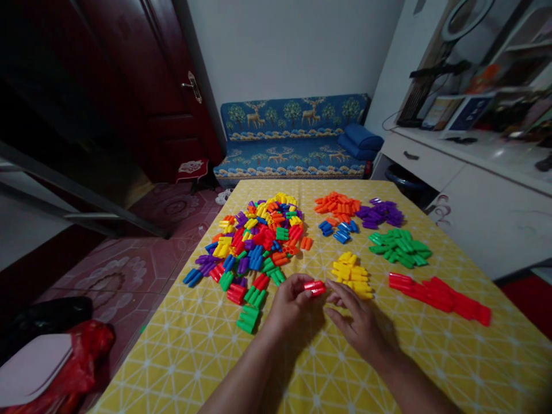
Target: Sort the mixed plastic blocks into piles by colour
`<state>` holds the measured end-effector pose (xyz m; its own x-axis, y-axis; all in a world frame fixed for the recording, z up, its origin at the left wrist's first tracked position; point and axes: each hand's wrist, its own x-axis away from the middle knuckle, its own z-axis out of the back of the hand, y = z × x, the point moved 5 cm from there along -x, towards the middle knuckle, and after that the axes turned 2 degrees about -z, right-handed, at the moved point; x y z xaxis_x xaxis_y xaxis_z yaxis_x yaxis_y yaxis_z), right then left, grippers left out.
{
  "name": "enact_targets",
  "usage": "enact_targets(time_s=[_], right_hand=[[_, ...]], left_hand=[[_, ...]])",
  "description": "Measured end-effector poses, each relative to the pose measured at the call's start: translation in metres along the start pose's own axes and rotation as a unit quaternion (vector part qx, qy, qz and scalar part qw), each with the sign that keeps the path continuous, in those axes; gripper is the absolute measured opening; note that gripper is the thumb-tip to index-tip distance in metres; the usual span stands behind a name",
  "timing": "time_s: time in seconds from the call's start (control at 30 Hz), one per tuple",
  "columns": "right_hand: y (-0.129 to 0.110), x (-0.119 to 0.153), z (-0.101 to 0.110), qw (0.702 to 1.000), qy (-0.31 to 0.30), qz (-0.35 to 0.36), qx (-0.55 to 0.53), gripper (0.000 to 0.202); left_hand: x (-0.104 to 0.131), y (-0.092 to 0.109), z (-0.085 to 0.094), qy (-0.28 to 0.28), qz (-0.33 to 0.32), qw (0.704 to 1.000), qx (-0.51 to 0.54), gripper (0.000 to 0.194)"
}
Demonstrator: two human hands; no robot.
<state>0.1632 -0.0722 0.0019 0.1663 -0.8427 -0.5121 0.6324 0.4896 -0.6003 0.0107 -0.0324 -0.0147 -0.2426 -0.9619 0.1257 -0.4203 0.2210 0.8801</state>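
My left hand [293, 303] pinches a red plastic building block [315, 287] with rounded, bullet-like tubes, just above the table. My right hand [351, 313] is beside its right end, thumb and fingers apart. I cannot tell whether its index fingertip touches the block. A mixed heap of coloured blocks [263, 236] lies left of my hands. Sorted groups lie beyond and to the right: yellow blocks [351, 273], blue blocks [340, 230], orange blocks [338, 205], purple blocks [382, 214], green blocks [401, 247] and red blocks [444, 298].
A yellow patterned cloth [207, 356] covers the table. Behind it stands a blue sofa [293, 152]. A white cabinet [495, 213] is at the right, and a small stool [192, 169] by a dark red door [164, 109]. A red bag [92, 353] lies at the lower left.
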Motion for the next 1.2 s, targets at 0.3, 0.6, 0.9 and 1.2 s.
enact_targets(time_s=[0.3,0.6,0.9,1.2], right_hand=[[-0.007,-0.004,-0.002,0.999,-0.017,0.037,0.007,0.034],[0.048,-0.002,0.073,0.943,0.233,-0.039,0.234,0.017],[0.083,0.003,0.076,0.908,0.111,-0.112,0.389,0.033],[0.052,-0.003,0.06,0.954,0.154,-0.038,0.256,0.024]], left_hand=[[0.005,-0.009,-0.008,-0.093,-0.031,0.991,-0.088,0.041],[0.009,0.02,0.009,0.016,-0.193,0.917,-0.349,0.014],[0.01,0.049,0.027,0.131,-0.325,0.724,-0.594,0.017],[0.009,0.049,0.042,0.161,-0.241,0.665,-0.688,0.037]])
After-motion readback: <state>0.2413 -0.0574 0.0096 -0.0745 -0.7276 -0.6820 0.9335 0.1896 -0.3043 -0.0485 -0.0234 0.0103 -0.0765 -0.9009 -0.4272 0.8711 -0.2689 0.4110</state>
